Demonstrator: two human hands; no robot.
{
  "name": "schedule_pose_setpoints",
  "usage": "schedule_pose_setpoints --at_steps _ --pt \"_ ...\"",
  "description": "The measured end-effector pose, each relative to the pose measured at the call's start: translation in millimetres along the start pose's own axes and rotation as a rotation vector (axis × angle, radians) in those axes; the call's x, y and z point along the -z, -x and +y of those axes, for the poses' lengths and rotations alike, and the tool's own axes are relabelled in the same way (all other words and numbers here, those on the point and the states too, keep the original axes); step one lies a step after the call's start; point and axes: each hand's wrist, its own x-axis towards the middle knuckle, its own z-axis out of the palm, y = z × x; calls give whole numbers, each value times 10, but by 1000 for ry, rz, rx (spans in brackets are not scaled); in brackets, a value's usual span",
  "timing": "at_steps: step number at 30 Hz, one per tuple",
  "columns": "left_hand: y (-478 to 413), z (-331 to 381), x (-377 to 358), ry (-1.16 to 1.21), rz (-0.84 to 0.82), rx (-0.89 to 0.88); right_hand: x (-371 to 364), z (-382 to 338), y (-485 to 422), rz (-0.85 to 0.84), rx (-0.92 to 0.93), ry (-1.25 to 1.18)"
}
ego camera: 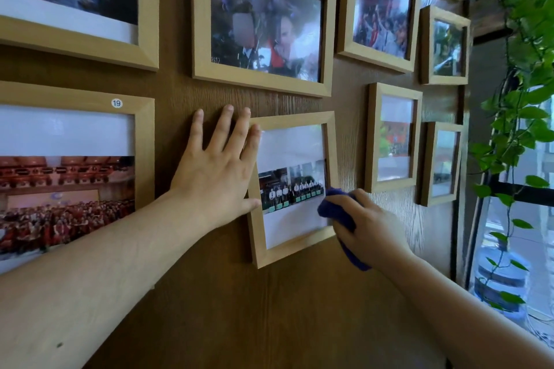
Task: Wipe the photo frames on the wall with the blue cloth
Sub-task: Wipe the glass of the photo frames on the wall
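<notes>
Take the small frame in the middle of the wall as your landmark. It hangs tilted, its top leaning to the left, so it probably swings easily on its hook.

To the left of it hangs the large frame with the sticker "19"; nothing touches it at this moment.

Your left hand lies flat, partly on the wall and partly on the left edge of the small frame. Its fingers are spread wide; the index finger rests on the upper left corner and the thumb presses the left side lower down. I think you hold it this way so the frame does not turn or slide while you rub it.

At the lower right corner of the small frame, your right hand holds the blue cloth. The fingers are closed around it, bunching it into a pad, and the pad touches the glass near the right edge. A bunched cloth gives firm pressure on a small place.

To the right of the small frame hang more frames, and beyond them a green plant before the window.
</notes>
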Motion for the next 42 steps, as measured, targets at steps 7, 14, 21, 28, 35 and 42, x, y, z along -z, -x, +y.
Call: schedule_pose_setpoints --at_steps 7,14,21,28,35,42 --pt "46 416 260 91 72 -206 151 339 -44 34 -14 -73" --pt "-87 972 424 243 213 -367 313 681 -33 89 -40 -77" --pt "-475 1156 470 283 217 -471 518 890 -124 155 -137 -37" --pt "-907 1332 487 357 362 -538 684 1233 -330 173 -241 12" --pt "-1453 1367 533 235 395 -442 654 1703 -696 196 -204 60" --pt "-2145 1645 380 99 238 -268 530 2088 -1239 274 -104 -41"
